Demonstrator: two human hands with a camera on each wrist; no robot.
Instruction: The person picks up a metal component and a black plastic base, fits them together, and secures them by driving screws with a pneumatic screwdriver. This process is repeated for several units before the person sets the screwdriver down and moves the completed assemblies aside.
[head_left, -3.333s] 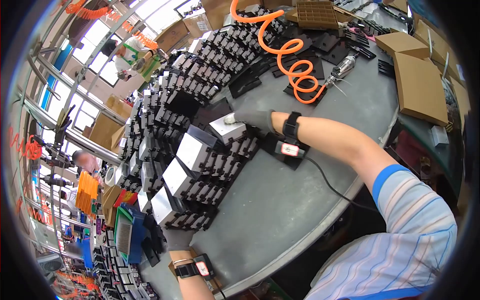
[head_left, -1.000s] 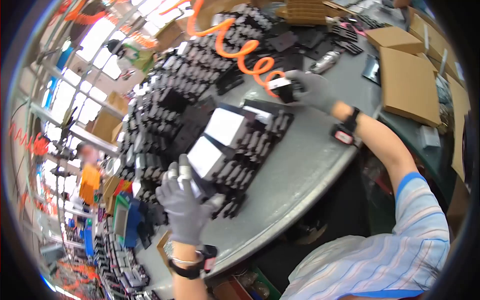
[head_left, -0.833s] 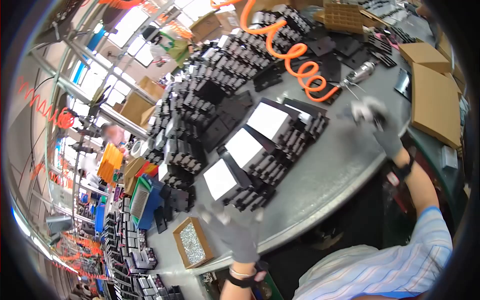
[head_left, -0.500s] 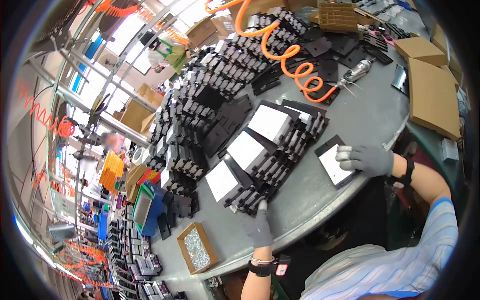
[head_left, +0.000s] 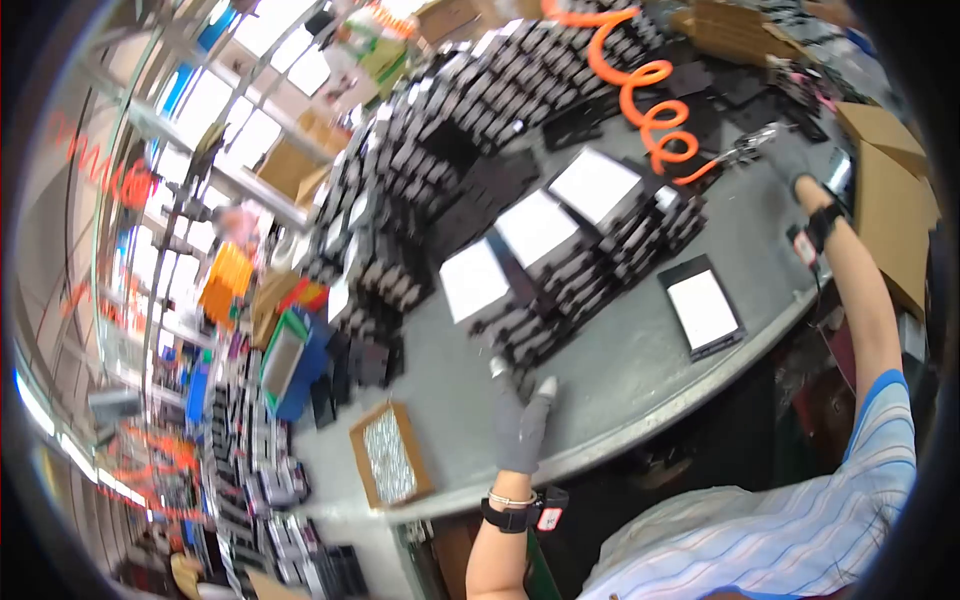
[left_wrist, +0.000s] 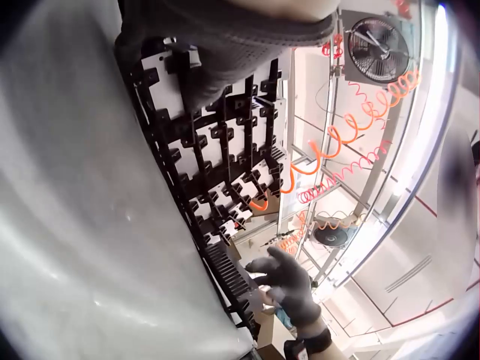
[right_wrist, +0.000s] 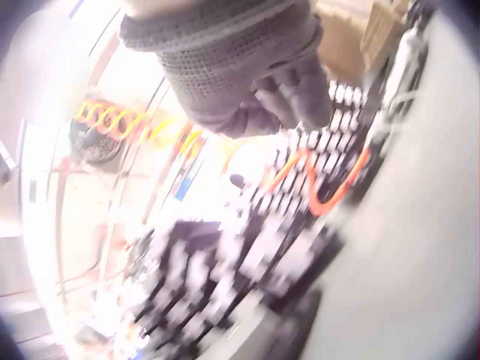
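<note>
Gloved hands well apart over a grey bench (head_left: pixel 600 390); white-faced black panel (head_left: pixel 705 308) lying singly at near right.
Left hand (head_left: pixel 520 430): thumb and fingers spread at the near end of the white-topped stacks (head_left: pixel 537 230); contact cannot be determined. Right hand (head_left: pixel 788 162): far right, beside the metal hand tool (head_left: pixel 745 150) with its orange coiled hose (right_wrist: pixel 321 208); fingers parted, no grip observed, contact unclear, view blurred. Panel lies flat, right of the stacks, touched by neither hand. Carton of small metal pieces (head_left: pixel 414 450) sits near left.
</note>
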